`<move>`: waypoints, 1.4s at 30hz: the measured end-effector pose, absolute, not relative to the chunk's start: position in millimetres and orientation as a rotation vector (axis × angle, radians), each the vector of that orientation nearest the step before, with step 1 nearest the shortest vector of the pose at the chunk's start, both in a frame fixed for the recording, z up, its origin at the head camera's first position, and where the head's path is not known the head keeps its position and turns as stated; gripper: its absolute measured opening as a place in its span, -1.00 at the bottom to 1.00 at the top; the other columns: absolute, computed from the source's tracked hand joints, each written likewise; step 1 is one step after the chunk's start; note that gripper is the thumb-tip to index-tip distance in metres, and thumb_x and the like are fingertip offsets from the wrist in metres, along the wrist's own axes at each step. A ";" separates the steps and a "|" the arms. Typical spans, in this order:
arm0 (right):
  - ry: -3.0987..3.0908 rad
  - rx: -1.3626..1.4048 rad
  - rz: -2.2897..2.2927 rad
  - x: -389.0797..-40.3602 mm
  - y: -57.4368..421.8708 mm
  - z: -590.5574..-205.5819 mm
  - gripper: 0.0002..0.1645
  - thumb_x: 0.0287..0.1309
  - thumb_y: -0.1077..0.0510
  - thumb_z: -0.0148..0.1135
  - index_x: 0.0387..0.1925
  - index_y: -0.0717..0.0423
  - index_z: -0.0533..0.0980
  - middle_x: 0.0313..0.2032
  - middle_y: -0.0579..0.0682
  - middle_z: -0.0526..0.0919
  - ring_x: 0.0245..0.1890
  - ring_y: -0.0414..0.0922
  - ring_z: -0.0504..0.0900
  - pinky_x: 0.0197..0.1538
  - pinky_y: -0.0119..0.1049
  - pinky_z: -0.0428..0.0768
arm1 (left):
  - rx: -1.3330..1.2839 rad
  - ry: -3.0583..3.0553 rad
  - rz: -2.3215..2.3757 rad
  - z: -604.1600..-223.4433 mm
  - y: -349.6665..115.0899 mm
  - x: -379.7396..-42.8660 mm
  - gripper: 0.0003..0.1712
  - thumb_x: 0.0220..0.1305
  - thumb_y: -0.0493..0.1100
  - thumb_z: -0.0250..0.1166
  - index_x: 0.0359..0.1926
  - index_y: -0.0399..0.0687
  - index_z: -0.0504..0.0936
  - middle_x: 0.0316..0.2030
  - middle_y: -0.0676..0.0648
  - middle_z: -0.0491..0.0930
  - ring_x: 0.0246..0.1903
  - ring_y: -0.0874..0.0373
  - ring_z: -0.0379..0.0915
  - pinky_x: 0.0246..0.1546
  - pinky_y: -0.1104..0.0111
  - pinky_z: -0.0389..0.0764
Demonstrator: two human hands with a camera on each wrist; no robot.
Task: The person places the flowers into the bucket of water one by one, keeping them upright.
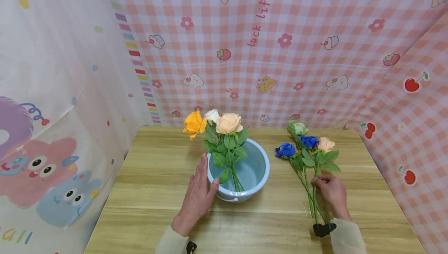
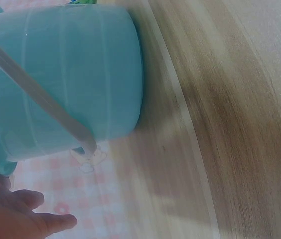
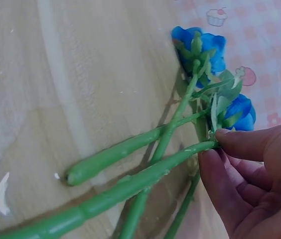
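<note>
A light blue bucket (image 1: pixel 266 164) stands mid-table, with an orange rose (image 1: pixel 194 124), a white rose (image 1: pixel 211 115) and a peach rose (image 1: pixel 229 123) leaning in it toward the left. My left hand (image 1: pixel 198 197) rests against the bucket's left side, fingers extended along the rim. Over on the right, my right hand (image 1: pixel 332 192) pinches a green stem (image 3: pixel 180 155) between thumb and forefinger; in the head view that stem runs up to a second peach rose (image 1: pixel 326 144). Beside it lie two blue roses, one farther left (image 1: pixel 285 150), and a pale green rose (image 1: pixel 299 128).
The wooden table (image 1: pixel 157 160) ends at a pink checked cloth (image 1: pixel 266 59) behind. A white printed cloth (image 1: pixel 70 90) hangs on the left. Thin stem scraps (image 1: pixel 303 207) lie near the loose stems. The bucket's pale handle (image 2: pixel 41 97) hangs down its side.
</note>
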State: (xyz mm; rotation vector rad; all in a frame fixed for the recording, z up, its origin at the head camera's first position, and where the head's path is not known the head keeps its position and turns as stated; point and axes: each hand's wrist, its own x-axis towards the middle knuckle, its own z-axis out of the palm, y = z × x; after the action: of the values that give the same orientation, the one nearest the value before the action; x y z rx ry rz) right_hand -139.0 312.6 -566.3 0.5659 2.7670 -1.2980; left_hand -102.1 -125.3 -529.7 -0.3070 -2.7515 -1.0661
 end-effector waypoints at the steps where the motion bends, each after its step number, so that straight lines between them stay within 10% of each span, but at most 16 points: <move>1: 2.747 0.576 -1.340 -138.3 311.9 -564.8 -0.58 0.33 0.14 0.32 -0.01 0.48 0.62 -0.36 0.05 0.75 -0.50 -0.24 0.65 -0.39 -0.38 0.57 | -0.306 -2.753 -1.065 -529.8 -125.4 -102.3 -0.11 0.59 0.07 0.03 0.68 -0.10 -0.19 0.66 -0.05 -0.21 0.57 -0.25 -0.08 0.39 -0.38 0.13; 42: 2.725 0.664 -2.006 -130.1 280.9 -510.3 -0.62 0.36 0.22 0.34 0.05 0.47 0.60 -0.48 -0.45 0.64 -0.44 -0.44 0.68 -0.35 -0.53 0.68 | -0.309 -2.743 -1.078 -529.0 -125.3 -101.6 -0.12 0.59 0.08 0.02 0.68 -0.06 -0.20 0.66 -0.03 -0.22 0.57 -0.24 -0.08 0.39 -0.38 0.13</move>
State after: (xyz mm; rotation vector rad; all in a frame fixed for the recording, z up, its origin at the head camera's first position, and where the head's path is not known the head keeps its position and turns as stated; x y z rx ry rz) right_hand -130.1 280.9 -510.3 0.6643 2.7245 -2.0059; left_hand -101.6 -125.3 -529.0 -0.3093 -2.7430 -1.0781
